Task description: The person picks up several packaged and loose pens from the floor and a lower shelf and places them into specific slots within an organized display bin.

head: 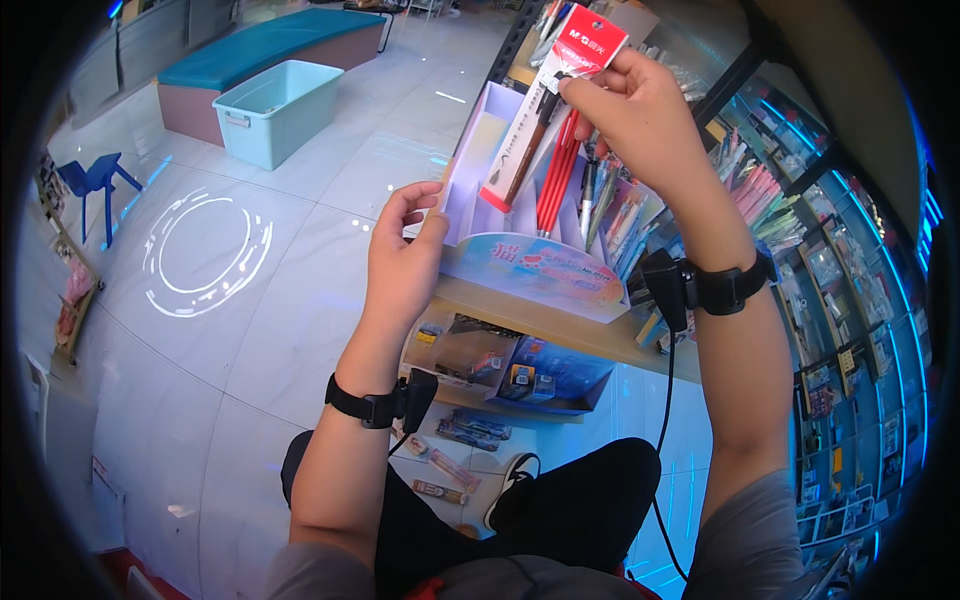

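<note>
My right hand grips the upper right edge of a clear pen packet with a red M&G header; a dark brown pen shows inside. The packet is tilted over the compartments of a pastel cardboard display box on a wooden shelf. Red pens stand in one compartment, with dark and grey-green pens to their right. My left hand is at the box's left edge, fingers curled; whether it grips the box is hard to tell.
Below is a lower shelf with a blue box of small packages. Several packaged items lie on the floor near my shoe. A pale blue-green bin stands by a teal-topped bench. Stocked racks line the right side.
</note>
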Demonstrator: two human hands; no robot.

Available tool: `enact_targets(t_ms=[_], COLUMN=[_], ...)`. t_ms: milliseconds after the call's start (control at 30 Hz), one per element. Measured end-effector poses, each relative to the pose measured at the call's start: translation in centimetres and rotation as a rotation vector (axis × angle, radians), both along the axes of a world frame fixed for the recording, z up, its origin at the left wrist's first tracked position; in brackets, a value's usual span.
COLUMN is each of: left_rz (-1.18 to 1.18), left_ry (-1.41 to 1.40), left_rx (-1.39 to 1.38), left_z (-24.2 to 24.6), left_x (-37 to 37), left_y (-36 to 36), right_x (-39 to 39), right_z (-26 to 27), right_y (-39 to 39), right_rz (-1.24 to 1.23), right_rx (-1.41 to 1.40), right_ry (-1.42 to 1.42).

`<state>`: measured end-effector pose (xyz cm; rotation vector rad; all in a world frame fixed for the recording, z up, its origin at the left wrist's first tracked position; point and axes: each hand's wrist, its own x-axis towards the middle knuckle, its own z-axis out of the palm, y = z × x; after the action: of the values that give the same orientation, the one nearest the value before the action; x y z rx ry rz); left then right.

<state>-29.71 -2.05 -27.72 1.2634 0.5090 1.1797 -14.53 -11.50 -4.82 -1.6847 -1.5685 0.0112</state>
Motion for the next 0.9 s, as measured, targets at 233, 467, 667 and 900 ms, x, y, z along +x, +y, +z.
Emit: enact_targets(t_ms=[233, 467, 667, 900], left_rz=[-0.014, 0.010, 0.135, 0.148], left_ry=[0.147, 0.170, 0.193, 0.188], left_rx=[0.086, 0.264, 0.401, 0.375], left_z=[-0.1, -0.3, -0.1, 0.5], left_x=[0.1, 0.4, 0.7, 0.5], left_y=[-0.5, -0.7, -1.3, -1.6], right_x=[-0.1, 0.5, 1.4, 2.4], right_z=[-0.6, -0.8, -0.2, 0.4], right_y=[2.9, 3.8, 4.1, 4.0], right_rz=[-0.074, -0.142, -0.125, -0.119], right_rx=[-0.183, -0.249, -0.238, -0.281], right_ry=[-0.122, -0.116, -0.116, -0.082])
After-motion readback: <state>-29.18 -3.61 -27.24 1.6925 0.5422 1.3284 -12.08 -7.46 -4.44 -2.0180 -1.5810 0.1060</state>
